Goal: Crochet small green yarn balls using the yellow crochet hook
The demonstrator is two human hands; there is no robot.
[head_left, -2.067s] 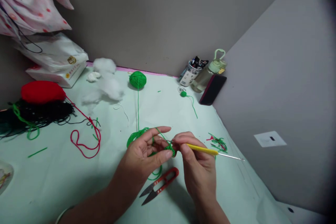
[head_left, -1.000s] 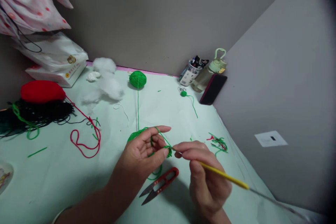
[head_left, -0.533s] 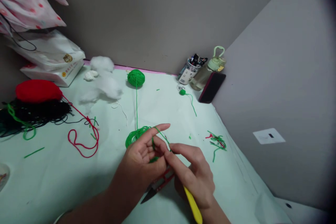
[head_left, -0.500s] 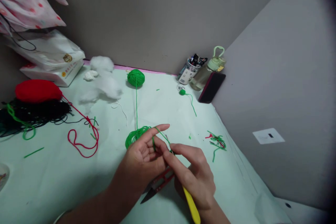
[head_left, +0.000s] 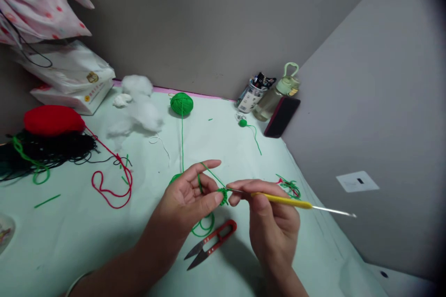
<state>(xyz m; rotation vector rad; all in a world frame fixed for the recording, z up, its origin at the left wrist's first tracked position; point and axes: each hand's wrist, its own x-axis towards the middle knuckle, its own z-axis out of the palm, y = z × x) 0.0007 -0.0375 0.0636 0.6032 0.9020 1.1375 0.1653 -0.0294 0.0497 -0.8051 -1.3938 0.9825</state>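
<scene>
Between thumb and fingertips, my left hand (head_left: 195, 195) pinches a small green crochet piece (head_left: 223, 196). Green yarn wraps its fingers and runs over the raised index finger to the hook. My right hand (head_left: 273, 222) grips a crochet hook (head_left: 284, 199) by its yellow handle. One metal end meets the crochet piece; the other points out to the right. Beneath the hands lie red thread snips (head_left: 212, 243), blades toward the lower left. Loose green yarn loops (head_left: 204, 226) rest beside them, partly hidden by my left hand. A green yarn ball (head_left: 181, 104) stands farther back, its strand leading toward me.
Red yarn (head_left: 54, 120) and black yarn (head_left: 66, 146) lie at left, near white stuffing (head_left: 142, 113). At the back right are a pen holder (head_left: 250, 95), a bottle (head_left: 270, 102) and a phone (head_left: 282, 117). Yarn scraps (head_left: 291, 187) lie right of my hand.
My right hand has turned, swinging the hook's yellow handle from pointing down toward me to pointing right. The green crochet piece and the whole snips now show between and below the hands.
</scene>
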